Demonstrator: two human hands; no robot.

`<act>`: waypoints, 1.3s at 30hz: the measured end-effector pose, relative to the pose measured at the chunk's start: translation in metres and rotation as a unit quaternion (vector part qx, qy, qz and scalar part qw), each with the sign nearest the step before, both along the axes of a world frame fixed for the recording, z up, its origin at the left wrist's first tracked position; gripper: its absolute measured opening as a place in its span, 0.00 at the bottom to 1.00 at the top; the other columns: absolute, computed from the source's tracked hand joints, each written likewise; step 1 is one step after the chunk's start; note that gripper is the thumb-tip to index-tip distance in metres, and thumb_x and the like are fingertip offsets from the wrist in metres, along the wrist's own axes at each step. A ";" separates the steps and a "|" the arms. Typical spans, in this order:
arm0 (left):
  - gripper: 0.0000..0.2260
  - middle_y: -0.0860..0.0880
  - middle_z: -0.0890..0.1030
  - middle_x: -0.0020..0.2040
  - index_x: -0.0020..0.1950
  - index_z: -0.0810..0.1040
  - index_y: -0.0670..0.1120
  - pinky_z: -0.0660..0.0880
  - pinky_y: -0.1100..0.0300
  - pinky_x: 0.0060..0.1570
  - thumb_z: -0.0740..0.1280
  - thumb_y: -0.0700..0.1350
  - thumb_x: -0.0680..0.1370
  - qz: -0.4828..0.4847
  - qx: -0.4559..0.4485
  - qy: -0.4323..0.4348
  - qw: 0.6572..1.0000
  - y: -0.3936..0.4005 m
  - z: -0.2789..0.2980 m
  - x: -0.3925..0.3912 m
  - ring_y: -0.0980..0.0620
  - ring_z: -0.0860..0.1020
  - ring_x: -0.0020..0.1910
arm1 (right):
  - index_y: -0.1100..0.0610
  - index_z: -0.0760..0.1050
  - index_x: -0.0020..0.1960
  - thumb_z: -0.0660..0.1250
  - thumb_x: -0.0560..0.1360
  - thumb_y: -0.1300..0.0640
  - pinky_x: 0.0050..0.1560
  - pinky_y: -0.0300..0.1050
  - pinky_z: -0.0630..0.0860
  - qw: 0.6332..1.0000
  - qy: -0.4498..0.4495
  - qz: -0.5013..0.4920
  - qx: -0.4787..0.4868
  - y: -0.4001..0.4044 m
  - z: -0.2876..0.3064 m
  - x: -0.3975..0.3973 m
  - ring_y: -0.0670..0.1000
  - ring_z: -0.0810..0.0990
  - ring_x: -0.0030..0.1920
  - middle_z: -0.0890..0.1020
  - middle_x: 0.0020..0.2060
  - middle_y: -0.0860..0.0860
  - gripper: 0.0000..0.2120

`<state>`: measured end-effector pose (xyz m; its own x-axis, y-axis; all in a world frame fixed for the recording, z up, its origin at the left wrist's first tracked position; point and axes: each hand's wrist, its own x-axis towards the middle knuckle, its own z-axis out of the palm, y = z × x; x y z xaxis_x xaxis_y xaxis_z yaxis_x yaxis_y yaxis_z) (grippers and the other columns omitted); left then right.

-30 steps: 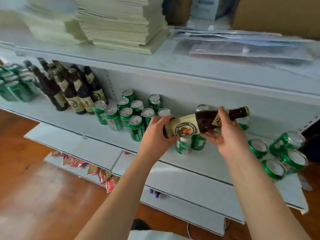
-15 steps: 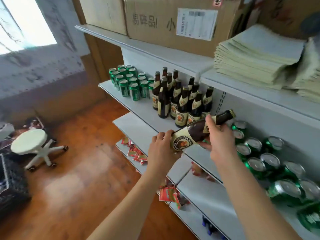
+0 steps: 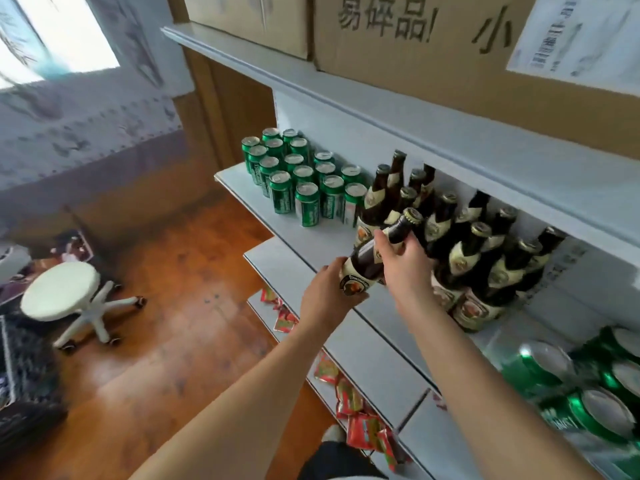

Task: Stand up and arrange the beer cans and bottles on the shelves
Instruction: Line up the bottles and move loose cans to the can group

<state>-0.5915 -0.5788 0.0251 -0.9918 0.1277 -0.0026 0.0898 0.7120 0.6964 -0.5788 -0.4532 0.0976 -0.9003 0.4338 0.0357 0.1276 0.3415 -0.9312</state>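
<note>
I hold a dark brown beer bottle with a cream label, tilted with its gold cap up and to the right. My left hand grips its base and label. My right hand grips its shoulder and neck. The bottle hangs over the white shelf, just in front of a standing group of like bottles. Left of them stand several upright green cans. More green cans lie on their sides at the right end of the shelf.
Cardboard boxes sit on the upper shelf. Lower white shelves step out below, with red snack packets under them. A white wheeled stool stands on the wooden floor at left.
The view swung left along the shelf and moved closer. Both hands carried the bottle leftward to the front of the standing bottles and raised its neck more upright.
</note>
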 end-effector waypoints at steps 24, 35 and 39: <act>0.28 0.44 0.77 0.61 0.66 0.70 0.43 0.72 0.55 0.51 0.75 0.51 0.71 -0.194 0.048 -0.141 0.970 -0.028 -0.053 -0.235 0.43 0.75 0.60 | 0.59 0.74 0.66 0.61 0.81 0.52 0.59 0.36 0.72 0.967 -0.048 -0.232 0.090 -0.088 -0.026 -0.115 0.49 0.78 0.61 0.81 0.60 0.53 0.18; 0.13 0.52 0.71 0.54 0.61 0.72 0.48 0.74 0.65 0.47 0.67 0.44 0.77 -0.502 0.116 0.014 0.857 0.001 -0.042 -0.051 0.54 0.74 0.52 | 0.58 0.70 0.69 0.61 0.80 0.51 0.62 0.42 0.71 0.816 -0.014 -0.575 0.055 -0.045 -0.026 0.071 0.49 0.76 0.62 0.76 0.65 0.51 0.20; 0.21 0.48 0.73 0.61 0.67 0.70 0.46 0.76 0.52 0.54 0.70 0.46 0.76 -0.567 0.108 -0.018 0.816 0.065 -0.027 -0.002 0.50 0.76 0.58 | 0.56 0.69 0.70 0.65 0.79 0.51 0.64 0.53 0.73 0.771 -0.015 -0.632 0.079 -0.020 -0.029 0.146 0.51 0.74 0.64 0.75 0.66 0.52 0.22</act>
